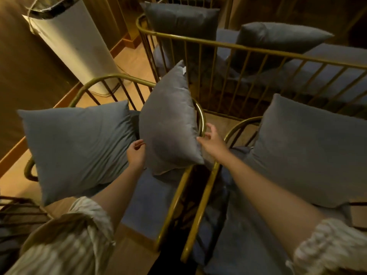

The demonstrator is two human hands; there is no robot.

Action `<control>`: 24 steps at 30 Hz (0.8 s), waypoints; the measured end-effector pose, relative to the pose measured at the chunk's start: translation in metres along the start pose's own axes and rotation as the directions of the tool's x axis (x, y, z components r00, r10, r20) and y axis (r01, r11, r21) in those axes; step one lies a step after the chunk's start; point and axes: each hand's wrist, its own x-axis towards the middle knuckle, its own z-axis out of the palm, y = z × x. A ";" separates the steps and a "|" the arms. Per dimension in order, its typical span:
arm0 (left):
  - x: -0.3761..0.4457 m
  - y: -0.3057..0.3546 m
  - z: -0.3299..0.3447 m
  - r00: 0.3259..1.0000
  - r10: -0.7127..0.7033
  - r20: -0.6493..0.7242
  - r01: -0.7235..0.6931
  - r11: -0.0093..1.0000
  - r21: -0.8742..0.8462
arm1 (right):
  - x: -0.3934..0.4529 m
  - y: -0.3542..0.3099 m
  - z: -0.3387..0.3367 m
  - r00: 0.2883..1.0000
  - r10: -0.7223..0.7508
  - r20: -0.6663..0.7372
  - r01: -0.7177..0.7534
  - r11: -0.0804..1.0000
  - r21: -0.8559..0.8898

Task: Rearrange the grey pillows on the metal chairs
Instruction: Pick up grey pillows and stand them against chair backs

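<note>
A small grey pillow (168,122) stands on its corner against the right armrest of the near-left metal chair (111,78). My left hand (136,153) touches its lower left edge, fingers curled. My right hand (211,141) is at its right edge, fingers spread; whether either hand grips the pillow is unclear. A larger grey pillow (79,145) leans on the same chair's left side. Another big grey pillow (309,153) rests on the near-right chair (200,211). Two more grey pillows (184,22) (278,40) sit on the far bench.
A gold-railed bench (248,50) with a dark cushion stands behind the two chairs. A tall white cylindrical bin (75,42) stands at the back left on the wooden floor. Part of another dark metal frame (17,211) shows at the lower left.
</note>
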 end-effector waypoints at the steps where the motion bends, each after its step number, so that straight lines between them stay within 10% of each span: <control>1: 0.017 -0.002 -0.003 0.999 -0.040 0.021 0.040 0.999 -0.004 | 0.008 -0.009 0.015 1.000 -0.004 -0.023 0.003 1.000 -0.016; 10: 0.139 -0.006 -0.004 0.967 -0.217 0.131 0.213 0.976 0.040 | 0.056 -0.029 0.108 0.912 -0.161 -0.377 -0.078 0.835 -0.545; 16: 0.205 -0.039 0.016 0.929 -0.311 0.200 0.274 0.942 0.192 | 0.066 -0.023 0.110 0.863 -0.212 -0.459 -0.095 0.823 -0.560; 24: 0.239 -0.045 0.038 0.835 -0.398 0.379 0.461 0.883 -0.089 | 0.072 -0.014 0.111 0.843 -0.266 -0.468 -0.052 0.825 -0.562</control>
